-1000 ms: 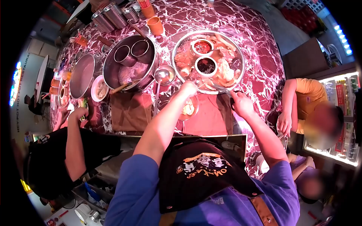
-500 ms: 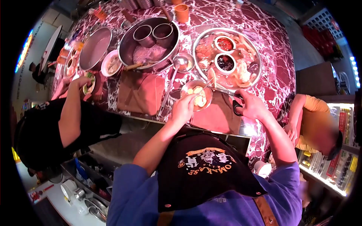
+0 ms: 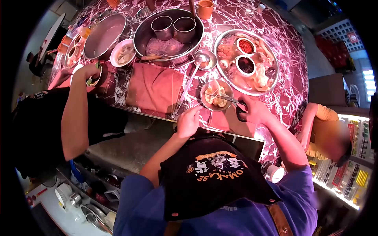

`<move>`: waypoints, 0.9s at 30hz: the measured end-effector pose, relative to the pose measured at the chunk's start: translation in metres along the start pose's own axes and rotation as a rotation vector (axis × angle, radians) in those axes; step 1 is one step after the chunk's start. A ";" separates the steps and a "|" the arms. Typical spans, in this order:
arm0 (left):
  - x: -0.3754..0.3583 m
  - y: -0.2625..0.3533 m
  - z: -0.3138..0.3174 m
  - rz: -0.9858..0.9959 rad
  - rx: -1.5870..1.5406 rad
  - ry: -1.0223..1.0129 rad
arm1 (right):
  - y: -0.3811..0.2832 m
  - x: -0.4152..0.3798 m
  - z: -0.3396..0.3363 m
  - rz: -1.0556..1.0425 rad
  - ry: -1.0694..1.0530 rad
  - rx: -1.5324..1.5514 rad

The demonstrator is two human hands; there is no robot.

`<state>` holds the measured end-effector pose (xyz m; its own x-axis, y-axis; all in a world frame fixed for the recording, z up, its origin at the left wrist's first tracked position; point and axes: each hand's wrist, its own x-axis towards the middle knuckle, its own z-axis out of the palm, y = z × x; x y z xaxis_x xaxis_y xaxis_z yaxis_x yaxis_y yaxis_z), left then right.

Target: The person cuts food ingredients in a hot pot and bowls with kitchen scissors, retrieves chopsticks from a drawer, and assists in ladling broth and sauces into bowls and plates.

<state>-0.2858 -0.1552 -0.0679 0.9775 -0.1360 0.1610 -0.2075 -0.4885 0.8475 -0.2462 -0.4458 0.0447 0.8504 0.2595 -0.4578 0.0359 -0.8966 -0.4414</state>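
My right hand (image 3: 255, 110) grips the black handles of the scissors (image 3: 231, 100), whose blades reach left over a small metal bowl (image 3: 229, 85). Pale food pieces (image 3: 214, 95) lie in that bowl, beneath the blades. Just below and left of the bowl is my left hand (image 3: 188, 122), its fingers close together near the table edge; what they hold, if anything, is too small to tell. A reddish cloth (image 3: 233, 121) lies under the bowl and my right hand.
A large tray (image 3: 277, 80) with meat and two sauce cups stands behind the bowl. Left of it are a ladle (image 3: 193, 76), a deep pot (image 3: 138, 43), a folded cloth (image 3: 149, 88) and a white bowl (image 3: 113, 59). One person works at left; another is at right.
My left hand has come away from the metal bowl, toward the table edge. The scissors' blades now lie over the bowl's food. The whole view has shifted slightly.
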 end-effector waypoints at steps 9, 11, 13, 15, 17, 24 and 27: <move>0.019 -0.036 -0.008 -0.299 -0.251 -0.198 | -0.014 -0.046 0.014 0.157 0.056 -0.026; 0.019 -0.044 -0.006 -0.304 -0.294 -0.254 | -0.046 -0.044 0.016 0.226 0.117 0.034; 0.019 -0.041 -0.009 -0.268 -0.250 -0.286 | -0.051 -0.031 0.034 0.314 0.107 0.102; 0.016 -0.050 -0.005 -0.173 -0.235 -0.295 | -0.039 -0.023 0.054 0.267 0.149 0.152; 0.017 -0.056 -0.002 -0.258 -0.288 -0.334 | -0.035 -0.032 0.069 0.282 0.241 0.063; 0.032 -0.037 -0.032 -0.785 -0.950 -0.530 | -0.072 -0.070 0.073 0.415 0.217 0.082; 0.033 -0.027 -0.039 -0.869 -1.037 -0.572 | -0.065 -0.045 0.101 0.337 0.367 0.159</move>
<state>-0.2463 -0.1127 -0.0661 0.5801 -0.5654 -0.5864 0.7853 0.1970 0.5869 -0.3400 -0.3628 0.0168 0.9299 -0.2027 -0.3068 -0.3276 -0.8357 -0.4408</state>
